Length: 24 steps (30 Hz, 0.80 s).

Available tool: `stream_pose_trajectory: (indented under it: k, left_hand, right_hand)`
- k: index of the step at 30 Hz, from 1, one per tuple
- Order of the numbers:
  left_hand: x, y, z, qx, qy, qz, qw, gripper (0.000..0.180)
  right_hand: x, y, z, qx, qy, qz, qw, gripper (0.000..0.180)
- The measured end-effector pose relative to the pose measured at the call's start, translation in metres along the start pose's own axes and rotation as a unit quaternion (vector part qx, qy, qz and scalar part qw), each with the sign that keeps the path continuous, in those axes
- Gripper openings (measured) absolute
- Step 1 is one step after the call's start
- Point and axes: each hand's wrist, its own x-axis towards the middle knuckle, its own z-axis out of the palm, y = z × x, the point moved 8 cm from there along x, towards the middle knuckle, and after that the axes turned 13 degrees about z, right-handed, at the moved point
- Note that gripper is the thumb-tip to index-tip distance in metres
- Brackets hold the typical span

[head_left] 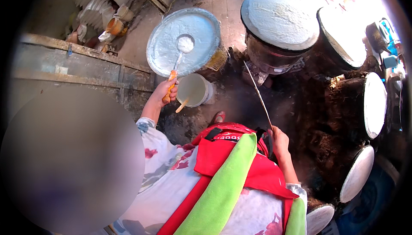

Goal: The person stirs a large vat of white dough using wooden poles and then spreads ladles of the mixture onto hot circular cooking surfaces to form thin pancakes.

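Both grips clenched: left hand (166, 90) grasping ladle (180, 54) handle, right hand (280, 141) grasping thin stick (257, 93).

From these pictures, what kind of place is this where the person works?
Probably an outdoor, traditional workshop for steaming thin batter sheets. The left hand holds a ladle over a round metal tray coated white, a white bucket stands below, and round cloth-topped steamers sit on blackened stoves.

Ladle (184, 46) lies on tray (163, 50), bucket (195, 90) just before it.
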Motion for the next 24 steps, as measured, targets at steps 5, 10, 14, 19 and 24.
stream_pose_trajectory:
  k: [5, 10, 14, 19, 24]
  left_hand:
    - [0.081, 0.001, -0.107, 0.289, 0.038, 0.016, 0.956, 0.024]
    - [0.124, -0.028, -0.156, 0.404, 0.004, -0.006, 0.915, 0.024]
    - [0.114, -0.056, -0.145, 0.141, -0.032, -0.124, 0.982, 0.027]
    - [0.086, -0.051, -0.119, -0.161, -0.094, -0.175, 0.967, 0.02]
    - [0.047, 0.003, -0.09, -0.396, -0.121, -0.181, 0.892, 0.023]
  right_hand:
    - [0.043, -0.108, 0.068, -0.029, -0.038, 0.0, 0.999, 0.024]
    - [0.092, -0.209, 0.158, 0.099, -0.11, -0.001, 0.989, 0.035]
    - [0.101, -0.247, 0.223, 0.26, -0.287, 0.205, 0.899, 0.035]
    - [0.074, -0.277, 0.256, 0.418, -0.412, 0.299, 0.752, 0.036]
    - [0.044, -0.285, 0.275, 0.503, -0.496, 0.337, 0.622, 0.041]
